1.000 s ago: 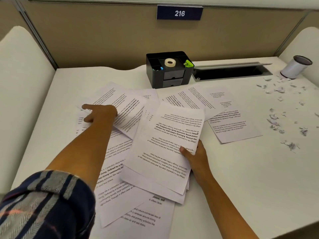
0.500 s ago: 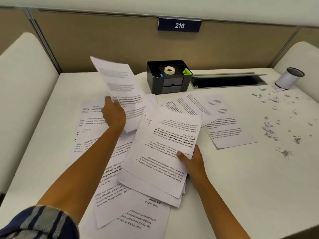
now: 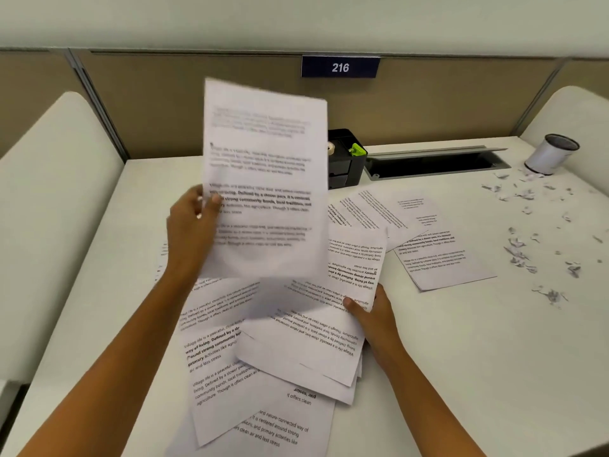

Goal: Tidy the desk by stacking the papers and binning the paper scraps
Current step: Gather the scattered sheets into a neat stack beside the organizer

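Aloft, left hand pinches 1 sheet, right hand grips the stack, organizer holds tape roll.

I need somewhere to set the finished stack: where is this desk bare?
Bare desk lies near right, between the right hand and the paper scraps, and along the left edge beside the loose sheets. Sheets crowd the centre, scraps the far right.

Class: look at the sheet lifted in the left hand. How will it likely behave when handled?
Probably light: the left hand pinches the sheet by one edge alone. Thin, so likely floppy and apt to bend or flutter. May slide: the stack held by the right hand lies fanned.
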The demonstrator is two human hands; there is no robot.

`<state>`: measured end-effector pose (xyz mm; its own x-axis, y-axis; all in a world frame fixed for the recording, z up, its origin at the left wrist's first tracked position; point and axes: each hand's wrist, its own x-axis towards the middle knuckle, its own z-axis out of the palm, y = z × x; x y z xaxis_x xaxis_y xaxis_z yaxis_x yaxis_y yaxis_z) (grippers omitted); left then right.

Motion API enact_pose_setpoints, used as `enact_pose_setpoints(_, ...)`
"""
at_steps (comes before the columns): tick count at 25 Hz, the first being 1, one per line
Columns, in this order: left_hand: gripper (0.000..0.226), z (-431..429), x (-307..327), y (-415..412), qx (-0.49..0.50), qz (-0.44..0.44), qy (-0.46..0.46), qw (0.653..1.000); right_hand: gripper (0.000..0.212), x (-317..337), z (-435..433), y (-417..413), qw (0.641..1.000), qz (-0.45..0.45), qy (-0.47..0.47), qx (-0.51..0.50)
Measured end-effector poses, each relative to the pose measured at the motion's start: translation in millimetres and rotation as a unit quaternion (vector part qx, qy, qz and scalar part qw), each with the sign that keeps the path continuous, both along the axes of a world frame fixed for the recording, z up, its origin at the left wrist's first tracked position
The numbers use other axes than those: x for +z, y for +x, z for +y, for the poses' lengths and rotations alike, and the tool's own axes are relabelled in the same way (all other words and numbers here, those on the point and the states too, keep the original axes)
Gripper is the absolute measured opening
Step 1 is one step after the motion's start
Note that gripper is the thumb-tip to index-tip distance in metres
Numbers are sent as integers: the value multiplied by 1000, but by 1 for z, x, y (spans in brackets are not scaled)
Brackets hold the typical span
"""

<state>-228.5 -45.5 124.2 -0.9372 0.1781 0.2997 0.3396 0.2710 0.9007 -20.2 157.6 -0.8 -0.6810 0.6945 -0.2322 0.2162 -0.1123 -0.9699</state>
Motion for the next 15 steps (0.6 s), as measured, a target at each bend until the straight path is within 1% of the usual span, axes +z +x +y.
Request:
enact_pose_setpoints(2, 25, 0, -21, 15, -55, -81, -29, 995, 48, 3, -1, 0, 1000, 0, -4, 8)
enact_pose_setpoints(4, 27, 2, -43, 31, -95, -130, -79, 984, 40, 8, -2, -1, 998, 13, -51, 18)
enact_pose_setpoints(5, 27, 3, -53, 37, -105, -143, -103, 979, 35, 12, -1, -2, 996, 21, -88, 16)
enact_pose_setpoints(6, 26, 5, -62, 43, -108, -150, -124, 975, 35, 15, -1, -4, 992, 21, -126, 10)
enact_pose_setpoints(8, 27, 8, -78, 50, -101, -151, -155, 971, 45, 20, 1, -8, 984, 7, -178, 3)
enact_pose_setpoints(9, 28, 9, -84, 53, -102, -152, -172, 968, 46, 22, 1, -10, 983, 4, -181, 10)
enact_pose_setpoints(11, 31, 14, -90, 56, -124, -163, -213, 955, 42, 24, 0, -14, 991, -6, -130, 34)
enact_pose_setpoints(13, 35, 19, -91, 56, -157, -173, -241, 942, 47, 25, 0, -17, 996, -44, -62, 44)
enact_pose_setpoints(15, 42, 23, -92, 56, -160, -154, -259, 940, 51, 27, -1, -18, 996, -60, -17, 61)
